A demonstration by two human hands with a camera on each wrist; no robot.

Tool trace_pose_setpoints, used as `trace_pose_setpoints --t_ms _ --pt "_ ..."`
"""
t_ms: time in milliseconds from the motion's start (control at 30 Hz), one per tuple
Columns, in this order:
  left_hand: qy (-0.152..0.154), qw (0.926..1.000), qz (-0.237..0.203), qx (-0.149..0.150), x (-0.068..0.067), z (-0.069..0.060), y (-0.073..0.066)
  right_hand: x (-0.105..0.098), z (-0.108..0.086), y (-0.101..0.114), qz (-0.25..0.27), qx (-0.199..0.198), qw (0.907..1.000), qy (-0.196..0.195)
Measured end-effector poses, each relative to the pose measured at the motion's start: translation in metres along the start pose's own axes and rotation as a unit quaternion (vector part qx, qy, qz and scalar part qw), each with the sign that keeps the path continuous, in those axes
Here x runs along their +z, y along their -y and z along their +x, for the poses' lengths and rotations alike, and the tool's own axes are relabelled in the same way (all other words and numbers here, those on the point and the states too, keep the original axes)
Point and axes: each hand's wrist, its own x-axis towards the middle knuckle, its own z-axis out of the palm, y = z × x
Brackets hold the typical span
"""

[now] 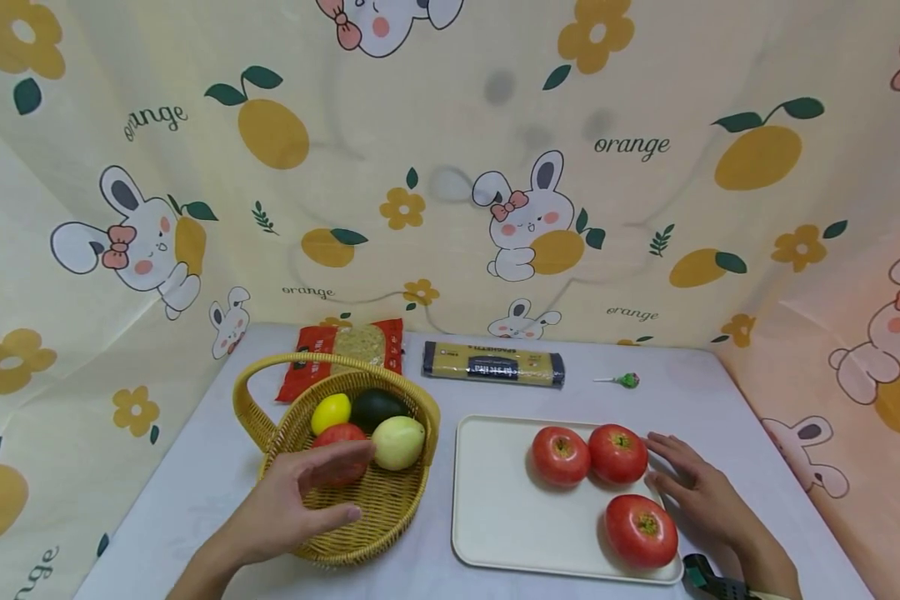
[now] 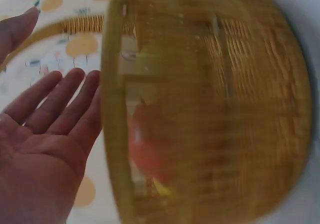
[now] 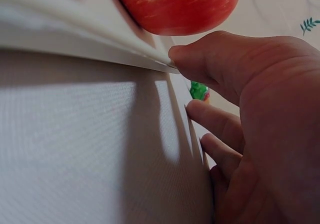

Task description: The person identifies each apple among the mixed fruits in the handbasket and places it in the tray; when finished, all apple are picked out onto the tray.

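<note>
My left hand (image 1: 288, 508) is held with spread fingers over the near left side of the wicker basket (image 1: 375, 533), holding nothing; in the left wrist view the palm (image 2: 40, 159) faces up beside the basket wall (image 2: 210, 109). Inside the basket lie a yellow lemon (image 1: 331, 413), a dark green fruit (image 1: 377, 409), a pale green fruit (image 1: 398, 442) and a red one (image 1: 342, 450), partly hidden by the fingers. My right hand (image 1: 701, 492) rests by the right edge of the white tray (image 1: 525, 525), fingers loosely extended, the thumb at its rim in the right wrist view.
Three red tomato-like fruits (image 1: 641, 532) sit on the tray's right half. Behind stand a red pasta bag (image 1: 360, 343), a spaghetti pack (image 1: 492, 364) and a green lollipop (image 1: 628, 380). A patterned cloth surrounds the table.
</note>
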Motion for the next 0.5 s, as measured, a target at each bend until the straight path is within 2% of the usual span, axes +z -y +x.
trace_pose_setpoints --t_ms 133,300,400,500 --pt "-0.048 0.9965 0.066 0.017 -0.018 -0.008 0.008 -0.001 0.000 0.001 -0.003 -0.005 1.0000 -0.004" --pt "-0.081 0.9881 0.130 0.015 -0.028 -0.007 0.018 -0.001 -0.001 0.001 -0.004 -0.008 0.9999 -0.007" --pt "-0.086 0.9837 0.158 0.002 -0.030 -0.004 0.023 0.000 -0.001 0.000 0.000 -0.011 0.9999 -0.006" --pt "-0.071 0.9826 0.171 -0.013 -0.030 -0.001 0.027 0.001 -0.001 -0.001 0.003 -0.009 0.9999 -0.004"
